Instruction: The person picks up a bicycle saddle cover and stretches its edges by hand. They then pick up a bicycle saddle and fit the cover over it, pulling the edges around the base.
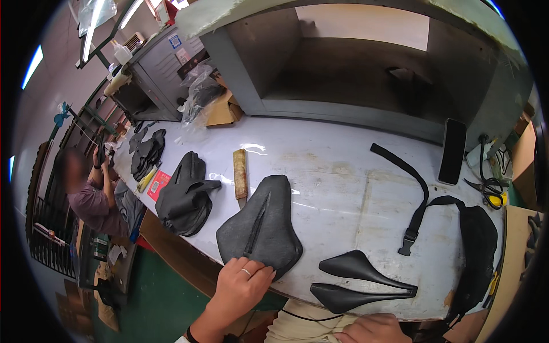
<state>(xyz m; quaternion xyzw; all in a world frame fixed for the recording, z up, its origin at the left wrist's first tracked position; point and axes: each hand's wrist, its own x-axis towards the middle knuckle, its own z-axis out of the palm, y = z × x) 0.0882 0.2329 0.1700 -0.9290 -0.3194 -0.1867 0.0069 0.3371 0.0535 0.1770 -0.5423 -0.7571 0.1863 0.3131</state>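
A black bicycle saddle cover with a long central slit lies on the table in front of me. My left hand has its fingers bent over the cover's near edge and grips it. Low in the picture, my right hand rests on my light-coloured lap, with its fingers loosely laid there and partly cut off by the frame. Between the hands and slightly beyond them is a glossy black split saddle, its two wings pointing left. A knife with a worn, taped handle touches or nearly touches the cover's far-left side.
More black covers are piled to the left. A black waist bag, a phone and black-handled scissors lie to the right. A grey metal cabinet stands at the back. Another person works at far left.
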